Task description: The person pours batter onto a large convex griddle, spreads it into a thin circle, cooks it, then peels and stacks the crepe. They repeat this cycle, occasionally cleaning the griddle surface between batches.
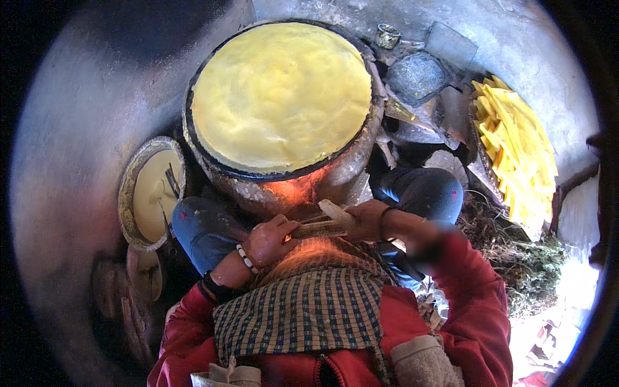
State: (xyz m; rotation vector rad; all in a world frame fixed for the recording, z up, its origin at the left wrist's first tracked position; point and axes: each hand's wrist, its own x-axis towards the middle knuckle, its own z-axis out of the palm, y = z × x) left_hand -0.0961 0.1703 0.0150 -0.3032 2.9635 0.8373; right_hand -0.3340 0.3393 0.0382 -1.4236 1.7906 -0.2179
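Note:
In front of my lap, my left hand (272, 241) has its fingers curled at one end of a pale, dry, ridged piece that looks like a corncob or stalk (319, 229). My right hand (370, 220) grips the other end, along with a second pale piece (336, 213) that angles upward. Just beyond, a fire glows orange in the mouth of a clay stove (300, 188). On the round dark griddle (227, 169) above it lies a wide, thin yellow flatbread (283, 96), spread nearly to the rim.
A bowl (126, 193) of pale batter (154, 198) with dark sticks in it stands left of my knee. Folded yellow flatbreads (517, 150) are heaped at right. Dry brush (517, 261) lies below them. A small tin (388, 36) and a dark slab (417, 77) sit beside the stove.

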